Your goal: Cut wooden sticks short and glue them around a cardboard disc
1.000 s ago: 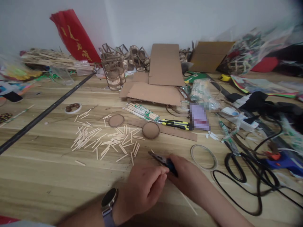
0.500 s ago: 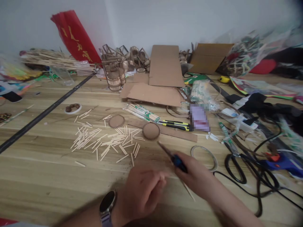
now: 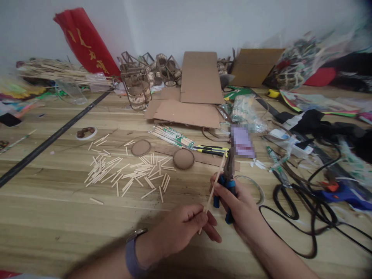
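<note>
A thin wooden stick (image 3: 215,186) slants upward between my hands, its lower end pinched by the thumb and fingers of my left hand (image 3: 186,224). My right hand (image 3: 241,201) is wrapped around a pair of pliers (image 3: 229,170) with blue and black handles, jaws pointing away from me. The stick runs past the right thumb and its top lies close beside the jaws; whether the two touch I cannot tell. Short cut stick pieces (image 3: 135,174) are scattered on the table left of my hands. Two round cardboard discs (image 3: 183,159) lie just beyond them.
Wrapped stick packets (image 3: 171,135), a yellow-black cutter (image 3: 212,149) and cardboard sheets (image 3: 188,114) lie ahead. On the right are a tape ring (image 3: 258,190), black-handled scissors (image 3: 286,201), a dark cable and a blue glue gun (image 3: 344,197). Small woven baskets (image 3: 136,97) stand at the back.
My right hand has turned the pliers from pointing left to pointing away. My left hand has gone from a curled fist to pinching the stick, now raised between both hands. The view shifted slightly.
</note>
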Motion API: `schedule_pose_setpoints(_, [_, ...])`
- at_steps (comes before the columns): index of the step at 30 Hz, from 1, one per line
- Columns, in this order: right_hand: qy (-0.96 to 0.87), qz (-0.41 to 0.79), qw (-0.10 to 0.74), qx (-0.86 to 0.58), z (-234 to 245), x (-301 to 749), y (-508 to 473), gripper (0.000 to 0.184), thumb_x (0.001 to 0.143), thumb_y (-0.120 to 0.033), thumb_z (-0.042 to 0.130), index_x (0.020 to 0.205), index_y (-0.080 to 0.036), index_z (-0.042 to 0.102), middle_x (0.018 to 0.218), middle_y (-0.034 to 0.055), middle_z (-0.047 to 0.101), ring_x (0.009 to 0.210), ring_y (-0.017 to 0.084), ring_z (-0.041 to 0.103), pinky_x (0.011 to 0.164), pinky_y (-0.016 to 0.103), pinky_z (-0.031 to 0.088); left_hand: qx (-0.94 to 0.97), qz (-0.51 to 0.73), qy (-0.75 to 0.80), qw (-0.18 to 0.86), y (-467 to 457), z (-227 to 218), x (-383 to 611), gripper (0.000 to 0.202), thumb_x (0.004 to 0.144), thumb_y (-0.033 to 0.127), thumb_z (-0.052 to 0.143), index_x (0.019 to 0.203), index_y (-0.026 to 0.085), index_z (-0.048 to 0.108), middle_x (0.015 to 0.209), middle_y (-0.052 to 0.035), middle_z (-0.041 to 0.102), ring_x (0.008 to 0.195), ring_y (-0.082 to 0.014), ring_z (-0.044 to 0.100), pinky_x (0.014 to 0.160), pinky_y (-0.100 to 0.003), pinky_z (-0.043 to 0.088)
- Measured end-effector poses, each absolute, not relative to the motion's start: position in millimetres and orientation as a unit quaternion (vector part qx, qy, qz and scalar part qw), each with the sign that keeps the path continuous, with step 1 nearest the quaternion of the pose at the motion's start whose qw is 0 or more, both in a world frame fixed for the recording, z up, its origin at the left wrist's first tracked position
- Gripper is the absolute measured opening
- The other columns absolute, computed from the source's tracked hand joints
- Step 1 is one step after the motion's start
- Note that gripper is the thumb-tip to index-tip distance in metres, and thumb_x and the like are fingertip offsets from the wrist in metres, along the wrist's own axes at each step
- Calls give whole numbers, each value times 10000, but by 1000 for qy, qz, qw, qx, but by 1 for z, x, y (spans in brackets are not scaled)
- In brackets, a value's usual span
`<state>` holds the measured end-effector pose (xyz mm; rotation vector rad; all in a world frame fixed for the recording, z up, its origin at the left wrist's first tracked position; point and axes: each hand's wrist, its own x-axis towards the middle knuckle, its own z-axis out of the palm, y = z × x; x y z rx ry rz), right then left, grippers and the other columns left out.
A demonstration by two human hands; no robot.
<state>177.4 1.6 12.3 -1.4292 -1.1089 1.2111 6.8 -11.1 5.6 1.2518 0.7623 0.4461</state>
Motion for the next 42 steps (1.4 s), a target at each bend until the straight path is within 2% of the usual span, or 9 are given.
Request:
schedule_pose_setpoints(3, [-500,428,447,-606,14,179,3,381,756,-519,604,953,-198,550,712,-15,515,634,158,490,589,276,419,530,261,360,722,-7,5,6,398,925,519,426,799,171,573,767,-48,730,690,-143,574,678,-276,383])
schedule_pose_setpoints(8, [-640,306,374,-597,12,171,-4,396,683,-376,716,1003,-200,562,778,9,562,707,194,563,661,315,469,377,381,425,729,4,-7,1,384,854,555,535,841,172,561,768,-33,699,711,-150,606,677,-274,415])
schedule_pose_setpoints(14, [-740,232,303,-555,-2,158,-12,376,737,-204,683,1090,-209,555,938,69,600,878,241,591,778,366,489,380,389,412,731,4,-10,4,376,833,531,581,865,158,610,803,-28,662,767,-164,611,688,-267,460])
schedule_pose_setpoints(19, [-737,219,296,-567,-8,159,-10,388,717,-195,693,1079,-202,554,928,76,602,867,253,598,755,378,499,435,390,398,707,-2,-11,11,384,869,526,537,829,152,614,774,-15,636,756,-152,584,740,-271,459])
schedule_pose_setpoints(25, [-664,315,329,-593,6,161,-8,393,668,-324,729,996,-209,545,891,57,626,827,239,592,735,366,479,421,416,452,667,0,-4,5,406,869,578,498,794,183,550,824,-48,671,827,-201,619,767,-324,489])
schedule_pose_setpoints(29, [-554,563,280,-545,13,164,-6,374,675,-512,713,778,-196,543,635,-34,510,577,130,460,540,259,380,448,444,455,629,2,0,0,398,859,573,525,729,197,516,869,-47,670,921,-210,614,875,-353,473])
schedule_pose_setpoints(31, [-467,690,281,-475,11,164,-7,405,684,-550,705,755,-187,539,581,-54,463,528,100,414,500,234,333,440,410,385,700,0,-2,2,403,848,573,544,724,191,508,753,-19,627,774,-188,638,767,-335,516])
schedule_pose_setpoints(35, [-324,792,308,-415,4,159,-12,395,656,-476,772,793,-181,547,643,-44,523,519,79,462,513,218,360,377,376,346,773,-5,-6,8,445,799,607,586,746,174,499,637,25,536,477,-122,569,478,-256,491])
schedule_pose_setpoints(42, [-310,812,297,-395,13,160,-18,348,669,-293,689,994,-205,602,842,30,639,780,181,614,665,292,473,375,407,381,741,0,0,4,392,793,552,621,757,174,526,722,20,546,482,-76,484,399,-188,424])
